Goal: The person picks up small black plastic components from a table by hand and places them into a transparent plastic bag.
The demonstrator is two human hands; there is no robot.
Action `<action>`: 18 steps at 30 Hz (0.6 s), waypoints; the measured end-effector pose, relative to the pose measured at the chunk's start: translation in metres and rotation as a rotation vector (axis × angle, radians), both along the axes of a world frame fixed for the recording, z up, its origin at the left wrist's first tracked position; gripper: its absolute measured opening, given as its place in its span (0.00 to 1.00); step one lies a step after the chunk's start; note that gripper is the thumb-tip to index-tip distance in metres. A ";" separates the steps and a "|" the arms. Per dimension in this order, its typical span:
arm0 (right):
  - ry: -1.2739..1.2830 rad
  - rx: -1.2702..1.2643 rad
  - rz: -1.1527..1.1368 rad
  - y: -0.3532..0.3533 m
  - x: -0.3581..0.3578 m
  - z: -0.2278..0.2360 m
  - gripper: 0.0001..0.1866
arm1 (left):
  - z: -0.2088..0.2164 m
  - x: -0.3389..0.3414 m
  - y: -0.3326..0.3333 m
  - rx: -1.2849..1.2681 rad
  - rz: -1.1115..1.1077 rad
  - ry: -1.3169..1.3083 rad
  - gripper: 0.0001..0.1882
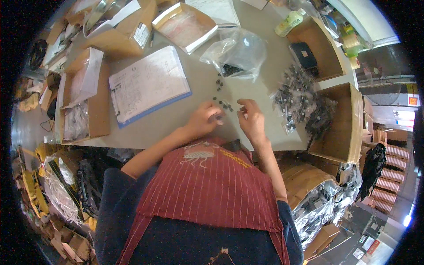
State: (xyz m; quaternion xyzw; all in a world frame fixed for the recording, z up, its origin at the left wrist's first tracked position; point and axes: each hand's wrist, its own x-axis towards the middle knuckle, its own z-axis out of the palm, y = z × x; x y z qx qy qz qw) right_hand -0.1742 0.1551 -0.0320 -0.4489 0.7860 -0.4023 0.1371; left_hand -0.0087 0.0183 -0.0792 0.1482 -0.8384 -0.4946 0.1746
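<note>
My left hand (205, 118) is closed at the table's near edge, its fingers curled round what looks like a small clear plastic bag (219, 119). Just to its right is my right hand (251, 120), thumb and forefinger apart, and I see nothing between them. Several small black round parts (226, 106) lie loose on the table beyond and between my hands. Behind them, a large clear plastic bag (243, 51) lies with its mouth toward me and more black parts (232, 69) inside. Many small filled clear bags (296, 95) are heaped to the right.
A clipboard with printed sheets (150, 81) lies at left, beside a cardboard box of clear bags (99, 106). Farther back are a shallow white box (211, 34) and a bottle (290, 22). Open cartons (346, 123) stand along the right side, one holding a dark device (304, 56).
</note>
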 end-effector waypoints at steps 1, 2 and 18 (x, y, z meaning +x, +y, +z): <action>0.001 0.000 -0.002 0.000 -0.002 -0.014 0.15 | -0.001 0.000 0.000 -0.017 0.008 -0.017 0.15; 0.095 0.040 0.056 -0.002 -0.002 -0.022 0.15 | -0.002 0.000 0.000 -0.017 0.007 -0.017 0.15; -0.078 -0.207 0.249 -0.009 0.018 0.018 0.11 | -0.012 -0.003 0.004 0.010 0.036 -0.011 0.15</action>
